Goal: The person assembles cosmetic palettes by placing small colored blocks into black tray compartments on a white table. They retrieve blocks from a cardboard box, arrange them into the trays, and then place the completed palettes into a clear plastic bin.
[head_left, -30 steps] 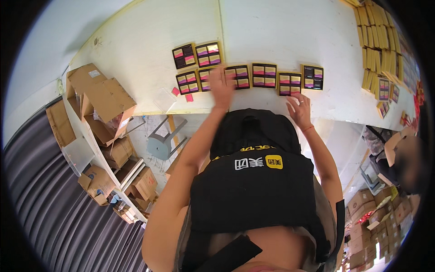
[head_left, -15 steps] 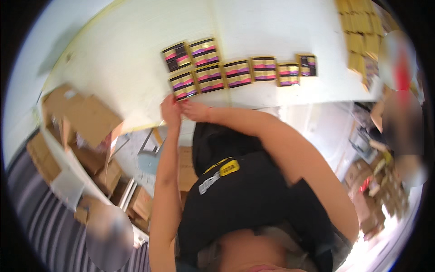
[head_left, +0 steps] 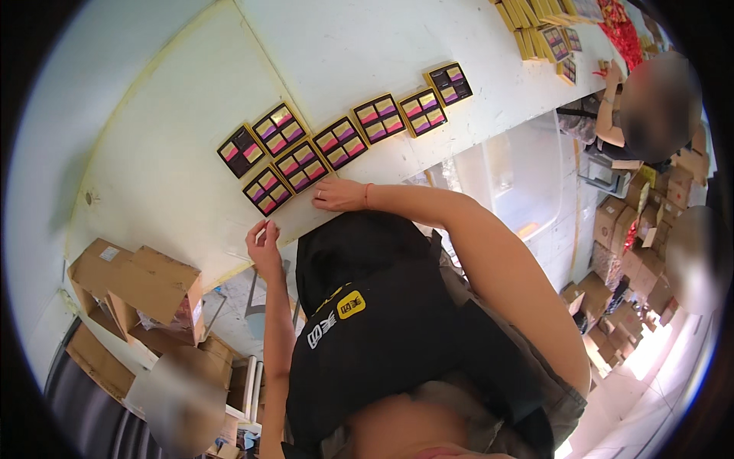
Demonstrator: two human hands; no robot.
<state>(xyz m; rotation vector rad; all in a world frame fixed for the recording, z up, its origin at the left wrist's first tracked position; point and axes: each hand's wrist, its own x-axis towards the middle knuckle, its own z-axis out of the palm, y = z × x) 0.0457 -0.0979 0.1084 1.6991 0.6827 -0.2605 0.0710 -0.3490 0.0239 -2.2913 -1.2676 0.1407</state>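
- Head view: the left hand (head_left: 262,242) had bent fingers at the near edge of the table (head_left: 172,164); whether it pinched anything was unclear.
- The right hand (head_left: 338,194) curled near the boxes (head_left: 339,143), its grip hidden.
- Eight boxes lay on the table, ahead of both hands.

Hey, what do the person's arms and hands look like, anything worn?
No gloves. The right hand has a thin red cord at the wrist and a pale ring; a short grey-brown sleeve sits high on the right arm. The left hand shows no wristband.
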